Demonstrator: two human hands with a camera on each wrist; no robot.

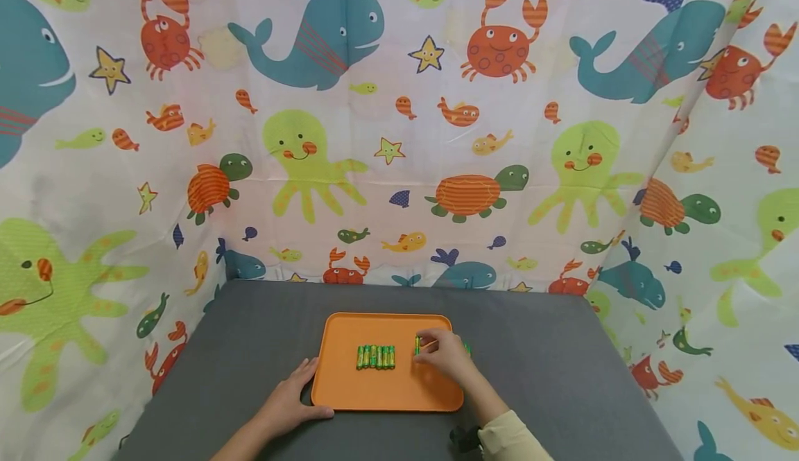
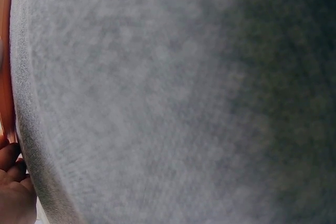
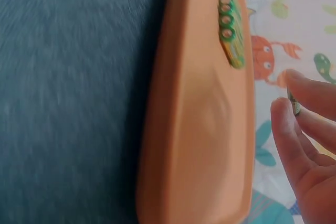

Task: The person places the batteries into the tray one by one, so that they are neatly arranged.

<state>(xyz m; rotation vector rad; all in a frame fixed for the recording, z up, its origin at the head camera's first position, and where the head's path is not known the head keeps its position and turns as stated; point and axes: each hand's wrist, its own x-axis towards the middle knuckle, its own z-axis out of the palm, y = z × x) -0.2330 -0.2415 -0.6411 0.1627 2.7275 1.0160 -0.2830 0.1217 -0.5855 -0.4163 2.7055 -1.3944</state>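
Observation:
My right hand [image 1: 444,355] is over the right part of the orange tray [image 1: 349,395], pinching a small green battery [image 1: 417,345] between thumb and fingertips. In the right wrist view, the right hand [image 3: 310,145] holds that battery [image 3: 295,104] above the tray, partly hidden by the fingers. Several green-and-yellow batteries [image 1: 376,357] lie side by side in a row on the tray, left of this hand. My left hand [image 1: 286,397] rests against the tray's near left corner, fingers along the left side and thumb at the front edge.
Just beyond the tray's right edge, partly hidden behind the right hand, is something green [image 1: 467,349]. The tray rests on a dark grey table [image 1: 524,350]. A curtain [image 1: 387,190] with printed sea animals surrounds the table's back and sides.

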